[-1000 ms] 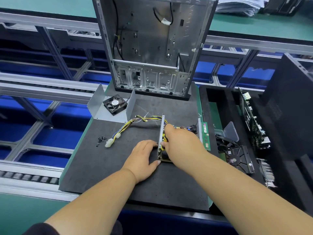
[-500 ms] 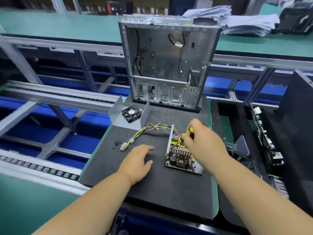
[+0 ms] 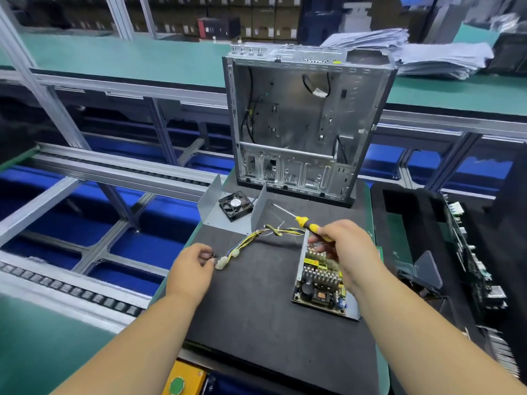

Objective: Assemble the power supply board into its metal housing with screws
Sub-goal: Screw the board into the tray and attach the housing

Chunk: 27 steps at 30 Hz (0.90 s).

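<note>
The power supply board (image 3: 319, 283) lies flat in its grey metal housing base (image 3: 352, 310) on the black mat (image 3: 256, 309). Its yellow and black wire bundle (image 3: 256, 235) runs left to a white connector (image 3: 221, 263). My right hand (image 3: 346, 246) grips a yellow and black screwdriver (image 3: 309, 225) above the board, its shaft pointing up-left. At the small pile of black screws (image 3: 212, 255), my left hand (image 3: 191, 266) has its fingertips curled over them. The grey metal housing cover (image 3: 216, 218) sits at the mat's far left with a black fan (image 3: 235, 203) lying in it.
An open computer case (image 3: 302, 126) stands upright at the back of the mat. A black tray (image 3: 405, 223) on the right holds circuit boards (image 3: 470, 252) and other parts. Conveyor rails (image 3: 99, 166) run along the left. A yellow box with a green button (image 3: 178, 383) is at the near edge.
My right hand has lifted the screwdriver up from the board. My left hand moved left from the bare mat to the screw pile. The camera view tilted upward.
</note>
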{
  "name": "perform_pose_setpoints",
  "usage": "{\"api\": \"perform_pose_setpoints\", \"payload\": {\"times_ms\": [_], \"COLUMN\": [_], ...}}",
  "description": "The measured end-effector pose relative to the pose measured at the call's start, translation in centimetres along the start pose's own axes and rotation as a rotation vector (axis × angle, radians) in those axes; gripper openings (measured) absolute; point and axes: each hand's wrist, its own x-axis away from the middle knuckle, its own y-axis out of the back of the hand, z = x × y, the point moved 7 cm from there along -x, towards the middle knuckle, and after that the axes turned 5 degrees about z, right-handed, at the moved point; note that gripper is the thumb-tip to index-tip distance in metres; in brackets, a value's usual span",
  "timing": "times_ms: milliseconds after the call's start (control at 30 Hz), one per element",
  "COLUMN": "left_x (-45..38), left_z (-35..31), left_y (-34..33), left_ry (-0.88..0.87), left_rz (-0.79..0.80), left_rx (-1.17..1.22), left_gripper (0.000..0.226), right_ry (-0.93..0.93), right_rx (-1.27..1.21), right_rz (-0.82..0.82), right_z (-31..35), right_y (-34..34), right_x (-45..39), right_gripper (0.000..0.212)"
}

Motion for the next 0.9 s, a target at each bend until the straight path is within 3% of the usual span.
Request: {"api": "perform_pose_setpoints", "payload": {"times_ms": [167, 367, 900], "left_x": [-2.3, -6.1, -7.1], "left_z": [0.5, -0.6, -0.4], "left_y": [0.2, -0.8, -2.8], "left_ry": [-0.053, -0.199, -0.378], "left_rz": [0.04, 0.209, 0.394], "left_rx": [-0.114, -0.465, -0.44], "left_gripper": [0.018, 0.011, 0.013], "right_ry": [-0.137, -0.108, -0.057], "right_rx": [-0.148, -0.157, -0.106], "right_rz": [0.054, 0.03, -0.03], "right_z": [-0.2, 1.4, 0.6], "right_y": [-3.2, -6.0, -8.0], "right_x": [-1.7, -3.0, -5.0], "right_gripper": [0.013, 0.019, 0.003]}}
